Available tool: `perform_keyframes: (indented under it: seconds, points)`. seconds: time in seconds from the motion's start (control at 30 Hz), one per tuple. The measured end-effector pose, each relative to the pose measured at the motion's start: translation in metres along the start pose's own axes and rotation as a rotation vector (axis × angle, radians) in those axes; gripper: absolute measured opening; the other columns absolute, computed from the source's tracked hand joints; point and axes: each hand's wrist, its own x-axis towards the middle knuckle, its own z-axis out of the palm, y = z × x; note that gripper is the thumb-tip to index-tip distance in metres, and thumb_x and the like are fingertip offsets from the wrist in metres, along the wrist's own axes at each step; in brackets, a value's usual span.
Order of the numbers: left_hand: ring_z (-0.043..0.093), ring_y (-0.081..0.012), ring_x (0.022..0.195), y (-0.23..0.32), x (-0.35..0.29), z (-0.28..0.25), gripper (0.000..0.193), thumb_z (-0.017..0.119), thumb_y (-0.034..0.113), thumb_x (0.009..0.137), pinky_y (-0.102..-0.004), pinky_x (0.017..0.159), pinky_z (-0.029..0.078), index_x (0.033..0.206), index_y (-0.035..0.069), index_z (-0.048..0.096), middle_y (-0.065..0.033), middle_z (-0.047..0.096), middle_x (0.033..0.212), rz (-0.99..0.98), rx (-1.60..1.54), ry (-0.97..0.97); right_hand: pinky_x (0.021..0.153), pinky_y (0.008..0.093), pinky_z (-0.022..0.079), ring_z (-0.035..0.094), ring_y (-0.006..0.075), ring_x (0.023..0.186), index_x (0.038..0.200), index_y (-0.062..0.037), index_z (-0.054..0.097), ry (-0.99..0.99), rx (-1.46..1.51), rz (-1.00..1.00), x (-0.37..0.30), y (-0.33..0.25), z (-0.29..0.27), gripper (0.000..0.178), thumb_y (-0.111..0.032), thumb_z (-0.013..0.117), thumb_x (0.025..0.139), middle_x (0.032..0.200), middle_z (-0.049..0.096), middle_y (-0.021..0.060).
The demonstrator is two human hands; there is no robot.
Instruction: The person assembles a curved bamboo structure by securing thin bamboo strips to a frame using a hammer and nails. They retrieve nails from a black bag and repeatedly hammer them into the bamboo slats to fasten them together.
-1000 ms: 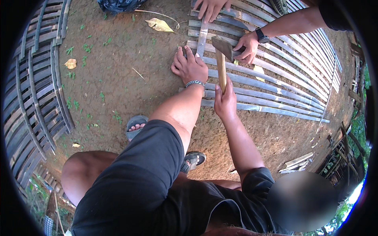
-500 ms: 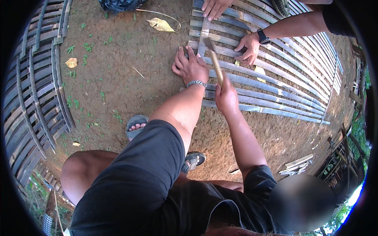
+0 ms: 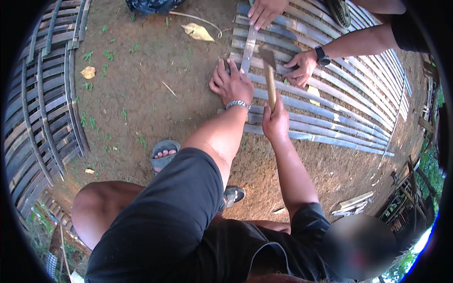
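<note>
A panel of split bamboo slats (image 3: 330, 85) lies on the ground, with a flat bamboo crosspiece (image 3: 250, 45) across its left end. My left hand (image 3: 232, 86) is curled over that crosspiece, thumb on one side and fingers on the other; part of the strip is hidden under it. Closed around a wooden handle, my right hand (image 3: 276, 121) holds a hammer (image 3: 271, 82). Its dark, slightly blurred head hovers above the slats, right of the crosspiece. Another person's hand (image 3: 266, 12) presses the crosspiece's far end, and that person's watch-wearing hand (image 3: 302, 67) rests on the slats.
A second bamboo panel (image 3: 49, 101) lies at the left. A dark plastic bag (image 3: 153, 5) and a yellow leaf (image 3: 197, 32) are on the soil at the far side. Cut wood pieces (image 3: 354, 203) lie at the right. The other person's shoe (image 3: 340, 13) stands on the panel.
My right hand has drawn the hammer back and rightward, off the crosspiece. My left hand keeps its hold. The whole view has shifted slightly.
</note>
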Motion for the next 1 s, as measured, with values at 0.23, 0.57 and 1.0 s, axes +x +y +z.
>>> perform_keyframes:
  seconds: [0.23,0.57,1.0]
  points:
    - [0.041,-0.0314,0.137,0.002,0.006,0.001,0.05,0.055,0.029,0.094,-0.0554,0.112,0.026,0.138,0.005,0.058,-0.016,0.044,0.15,0.019,-0.002,0.008,0.089,0.051,0.053,0.063,0.0497,0.11,0.146,-0.0063,0.044,-0.151,-0.054,0.128,0.005,0.0,0.006,0.052,-0.008,0.059,0.096,0.12,0.064,0.032]
    - [0.037,-0.0314,0.14,0.003,0.008,0.001,0.052,0.054,0.03,0.095,-0.0551,0.112,0.025,0.141,0.005,0.057,-0.0158,0.043,0.151,0.01,0.004,-0.02,0.087,0.0493,0.054,0.065,0.0489,0.102,0.142,-0.0031,0.046,-0.045,-0.047,0.011,0.011,0.012,0.01,0.048,-0.009,0.059,0.096,0.115,0.065,0.0299]
    - [0.038,-0.0329,0.139,0.003,0.011,0.001,0.05,0.056,0.028,0.093,-0.0561,0.112,0.025,0.138,0.005,0.06,-0.0161,0.044,0.15,-0.006,-0.028,-0.013,0.082,0.0535,0.055,0.065,0.0516,0.098,0.14,-0.0026,0.047,-0.116,-0.106,0.075,0.022,0.009,0.007,0.045,-0.013,0.058,0.098,0.108,0.066,0.0348]
